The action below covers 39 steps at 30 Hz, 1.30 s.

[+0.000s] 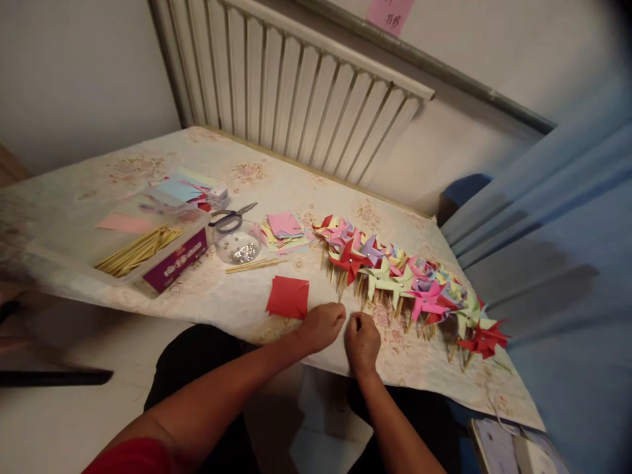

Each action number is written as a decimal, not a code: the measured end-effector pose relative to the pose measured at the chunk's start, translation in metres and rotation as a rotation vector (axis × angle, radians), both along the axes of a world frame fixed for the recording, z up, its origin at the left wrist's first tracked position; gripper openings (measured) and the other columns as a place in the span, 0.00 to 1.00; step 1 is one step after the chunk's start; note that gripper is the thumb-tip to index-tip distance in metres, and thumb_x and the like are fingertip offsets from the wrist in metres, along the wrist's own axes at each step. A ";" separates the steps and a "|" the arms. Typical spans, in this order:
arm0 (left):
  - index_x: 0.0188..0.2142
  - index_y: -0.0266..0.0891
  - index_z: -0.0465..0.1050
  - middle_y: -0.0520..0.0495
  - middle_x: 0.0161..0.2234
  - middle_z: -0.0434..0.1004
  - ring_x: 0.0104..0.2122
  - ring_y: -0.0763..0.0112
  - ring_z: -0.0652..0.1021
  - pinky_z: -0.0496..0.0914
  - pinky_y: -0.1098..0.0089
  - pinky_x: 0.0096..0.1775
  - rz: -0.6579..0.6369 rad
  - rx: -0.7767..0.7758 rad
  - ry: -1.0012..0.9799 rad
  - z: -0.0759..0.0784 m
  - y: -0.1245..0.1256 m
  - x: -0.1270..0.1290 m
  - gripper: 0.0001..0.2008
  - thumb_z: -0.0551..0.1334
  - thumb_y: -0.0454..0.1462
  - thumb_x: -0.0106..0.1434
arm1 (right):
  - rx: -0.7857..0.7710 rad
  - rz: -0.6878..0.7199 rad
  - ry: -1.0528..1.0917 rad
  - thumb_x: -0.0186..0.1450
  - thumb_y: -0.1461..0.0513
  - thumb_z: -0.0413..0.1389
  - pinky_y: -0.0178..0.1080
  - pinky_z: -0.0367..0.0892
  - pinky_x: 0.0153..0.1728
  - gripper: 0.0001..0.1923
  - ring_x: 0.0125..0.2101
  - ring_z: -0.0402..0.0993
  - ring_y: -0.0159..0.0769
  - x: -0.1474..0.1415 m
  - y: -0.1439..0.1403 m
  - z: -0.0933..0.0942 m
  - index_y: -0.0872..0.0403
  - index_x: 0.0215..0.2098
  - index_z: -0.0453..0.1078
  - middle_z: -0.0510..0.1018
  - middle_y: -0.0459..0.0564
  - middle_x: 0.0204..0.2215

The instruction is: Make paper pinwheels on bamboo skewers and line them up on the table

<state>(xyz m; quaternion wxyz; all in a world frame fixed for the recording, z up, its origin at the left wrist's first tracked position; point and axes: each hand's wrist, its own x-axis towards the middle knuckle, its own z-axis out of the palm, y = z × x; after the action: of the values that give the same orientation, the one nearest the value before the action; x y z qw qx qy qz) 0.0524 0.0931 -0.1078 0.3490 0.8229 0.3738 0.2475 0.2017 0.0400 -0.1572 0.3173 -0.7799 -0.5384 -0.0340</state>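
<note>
Both hands, left hand (320, 326) and right hand (362, 341), rest curled at the desk (222, 309) edge (whether they pinch anything, I cannot tell). One folded red paper square (288, 297) lies flat just beside the left hand; one scissors (232, 216) lies farther back.

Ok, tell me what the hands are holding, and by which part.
Cannot be told: left hand and right hand are closed, fingertips pinched together near the red paper square; anything pinched is too small to see.

Lying flat near the table's front edge, red folded paper square (288, 297), sitting just left of both curled hands, left hand (320, 325) nearest, right hand (362, 341) beside it, fingertips nearly meeting.
</note>
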 end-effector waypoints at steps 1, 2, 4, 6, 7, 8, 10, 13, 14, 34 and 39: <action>0.31 0.40 0.68 0.48 0.31 0.74 0.34 0.67 0.73 0.64 0.68 0.38 0.009 -0.026 -0.037 0.006 0.005 -0.004 0.07 0.54 0.31 0.64 | -0.003 0.004 -0.004 0.67 0.59 0.45 0.38 0.60 0.36 0.16 0.31 0.72 0.40 0.000 0.000 0.000 0.55 0.34 0.73 0.79 0.54 0.31; 0.29 0.40 0.67 0.49 0.30 0.74 0.32 0.68 0.72 0.63 0.68 0.37 0.015 -0.052 -0.068 0.011 0.011 -0.008 0.07 0.54 0.31 0.63 | -0.004 0.007 -0.006 0.68 0.58 0.45 0.39 0.61 0.36 0.16 0.32 0.72 0.40 0.000 -0.001 0.000 0.55 0.34 0.74 0.79 0.54 0.32; 0.28 0.40 0.66 0.50 0.28 0.72 0.30 0.69 0.71 0.62 0.69 0.35 0.046 -0.090 -0.134 0.019 0.023 -0.017 0.08 0.55 0.30 0.62 | -0.002 0.014 -0.005 0.68 0.58 0.45 0.39 0.61 0.37 0.17 0.32 0.73 0.40 0.001 -0.001 -0.001 0.55 0.34 0.74 0.79 0.54 0.32; 0.27 0.41 0.66 0.51 0.26 0.71 0.29 0.70 0.70 0.61 0.70 0.34 0.090 -0.120 -0.192 0.022 0.035 -0.026 0.08 0.55 0.30 0.61 | -0.002 0.014 -0.005 0.68 0.58 0.45 0.39 0.62 0.37 0.17 0.33 0.73 0.41 0.002 -0.002 -0.002 0.55 0.35 0.74 0.79 0.54 0.32; 0.27 0.41 0.66 0.52 0.26 0.71 0.29 0.70 0.70 0.61 0.70 0.33 0.119 -0.133 -0.219 0.022 0.041 -0.030 0.08 0.55 0.30 0.61 | -0.004 0.012 -0.009 0.68 0.57 0.45 0.39 0.62 0.37 0.17 0.33 0.73 0.41 0.002 -0.002 -0.003 0.55 0.35 0.74 0.79 0.54 0.32; 0.26 0.41 0.66 0.53 0.25 0.70 0.28 0.70 0.70 0.60 0.70 0.33 0.153 -0.146 -0.243 0.021 0.047 -0.033 0.08 0.55 0.30 0.60 | -0.008 0.007 -0.014 0.68 0.57 0.46 0.39 0.63 0.37 0.17 0.33 0.74 0.41 0.003 -0.002 -0.003 0.55 0.35 0.74 0.79 0.54 0.32; 0.26 0.41 0.66 0.54 0.24 0.69 0.27 0.71 0.69 0.60 0.70 0.32 0.225 -0.197 -0.288 0.017 0.058 -0.037 0.07 0.56 0.30 0.59 | -0.018 -0.002 -0.027 0.68 0.56 0.46 0.40 0.63 0.37 0.18 0.33 0.74 0.42 0.004 -0.002 -0.005 0.55 0.35 0.75 0.80 0.55 0.32; 0.25 0.41 0.66 0.55 0.22 0.67 0.26 0.72 0.69 0.60 0.71 0.30 0.302 -0.340 -0.359 0.011 0.070 -0.042 0.06 0.56 0.30 0.57 | -0.036 -0.003 -0.030 0.67 0.54 0.47 0.40 0.64 0.37 0.18 0.33 0.75 0.43 0.004 -0.003 -0.006 0.55 0.35 0.75 0.80 0.55 0.33; 0.25 0.41 0.66 0.55 0.22 0.67 0.25 0.73 0.69 0.60 0.72 0.30 0.316 -0.385 -0.385 0.010 0.073 -0.044 0.06 0.56 0.30 0.57 | -0.044 -0.004 -0.028 0.67 0.54 0.47 0.40 0.64 0.37 0.18 0.33 0.76 0.43 0.004 -0.003 -0.006 0.55 0.35 0.75 0.81 0.55 0.33; 0.27 0.39 0.67 0.53 0.23 0.72 0.21 0.77 0.70 0.62 0.75 0.26 0.414 -0.756 -0.764 0.012 0.091 -0.059 0.01 0.58 0.33 0.54 | 0.207 0.252 0.111 0.65 0.55 0.54 0.36 0.68 0.32 0.13 0.27 0.74 0.36 -0.040 0.037 0.059 0.54 0.31 0.74 0.79 0.49 0.27; 0.26 0.38 0.65 0.53 0.22 0.70 0.20 0.80 0.67 0.59 0.76 0.25 0.492 -0.930 -0.993 0.014 0.093 -0.065 0.02 0.59 0.33 0.50 | 0.207 0.374 0.136 0.65 0.55 0.52 0.37 0.68 0.34 0.13 0.28 0.73 0.36 -0.078 0.120 0.112 0.54 0.33 0.75 0.79 0.49 0.28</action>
<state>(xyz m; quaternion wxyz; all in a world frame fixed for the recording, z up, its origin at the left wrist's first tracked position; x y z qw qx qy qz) -0.0124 0.1862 -0.0943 0.7257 0.2720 0.4124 0.4788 0.1241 0.1599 -0.0449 0.4319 -0.6301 -0.6449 0.0231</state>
